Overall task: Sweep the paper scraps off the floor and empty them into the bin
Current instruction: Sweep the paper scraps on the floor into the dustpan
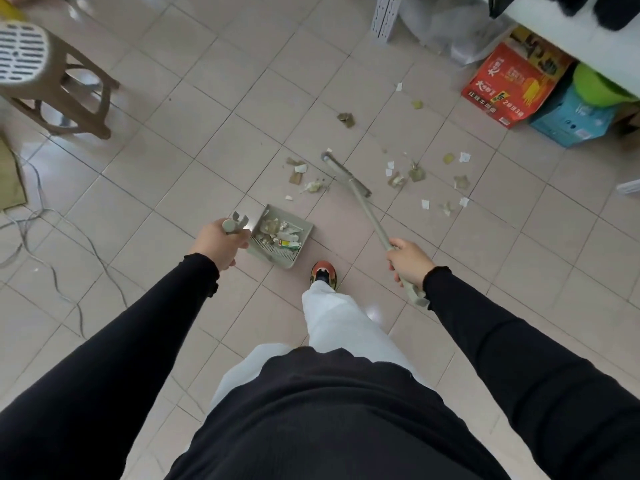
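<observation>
Both hands are gripping sweeping tools over the tiled floor [173, 161].

The left hand [218, 245] is wrapping closed around the upright handle of the dustpan [280, 237], which is sitting on the floor holding scraps. The right hand [410, 261] is clenching the broom [349, 178] pole, its head resting among paper scraps [415, 174] scattered beyond the dustpan.

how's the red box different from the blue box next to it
The red box is larger and printed with bold yellow and white lettering; the blue box is smaller and plainer. The red box stands further out on the floor, while the blue box sits partly under the white shelf. Both rest on the tiles, side by side.
</observation>
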`<state>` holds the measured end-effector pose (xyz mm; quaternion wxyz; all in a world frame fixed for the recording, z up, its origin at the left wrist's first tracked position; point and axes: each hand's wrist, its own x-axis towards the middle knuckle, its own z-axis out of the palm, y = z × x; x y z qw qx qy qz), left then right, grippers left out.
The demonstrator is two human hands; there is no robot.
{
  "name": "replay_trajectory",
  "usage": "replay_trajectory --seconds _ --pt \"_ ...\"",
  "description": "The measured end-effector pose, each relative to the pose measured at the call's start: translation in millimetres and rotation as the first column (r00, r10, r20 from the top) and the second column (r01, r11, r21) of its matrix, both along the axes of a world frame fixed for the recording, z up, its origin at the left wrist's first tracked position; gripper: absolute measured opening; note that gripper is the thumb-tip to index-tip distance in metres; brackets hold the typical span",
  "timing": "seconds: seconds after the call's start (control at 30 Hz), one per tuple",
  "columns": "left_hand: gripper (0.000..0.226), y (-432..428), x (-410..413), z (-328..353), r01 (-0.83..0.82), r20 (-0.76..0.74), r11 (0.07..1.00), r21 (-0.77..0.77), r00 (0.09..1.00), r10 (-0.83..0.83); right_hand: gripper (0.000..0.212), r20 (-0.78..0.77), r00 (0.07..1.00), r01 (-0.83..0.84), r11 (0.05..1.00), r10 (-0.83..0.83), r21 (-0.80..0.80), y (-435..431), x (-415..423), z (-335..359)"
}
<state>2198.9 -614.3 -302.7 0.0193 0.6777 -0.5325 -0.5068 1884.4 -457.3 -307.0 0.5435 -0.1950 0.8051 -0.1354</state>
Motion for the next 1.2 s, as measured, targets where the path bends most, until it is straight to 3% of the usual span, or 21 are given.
replay_trajectory --seconds 0.3,0.43,0.6,0.87,1.03,1.2 --pt "0.022 -90.7 -38.6 8.9 0.024 0.068 0.998 0.050 0.997 -0.028 0.042 0.001 0.979 -0.201 0.968 0.203 0.148 -86.3 -3.7 -21.5" --pt "0.021 -107.2 -45.0 7.3 0.052 0.083 0.996 0.065 0.995 -0.058 0.034 0.123 0.943 -0.327 0.924 0.308 0.198 -74.3 7.2 -10.2" --pt "0.019 -103.0 -35.5 5.2 0.075 0.093 0.995 0.065 0.992 -0.081 0.057 0.183 0.954 -0.269 0.948 0.239 0.168 -39.0 -2.5 39.8" --pt "0.020 -87.8 -17.8 0.7 0.094 0.067 0.995 0.043 0.993 -0.097 0.051 0.041 0.940 -0.341 0.931 0.339 0.131 -62.0 34.8 26.3" --pt "0.014 -84.5 -15.4 -0.7 0.074 0.058 0.997 0.034 0.995 -0.076 0.050 0.193 0.952 -0.270 0.949 0.238 0.162 -77.5 34.9 16.2" --pt "0.017 -84.8 -13.2 -1.4 0.056 0.043 0.998 0.015 0.997 -0.057 0.054 0.217 0.966 -0.168 0.980 0.141 0.108 -46.0 2.9 51.7"
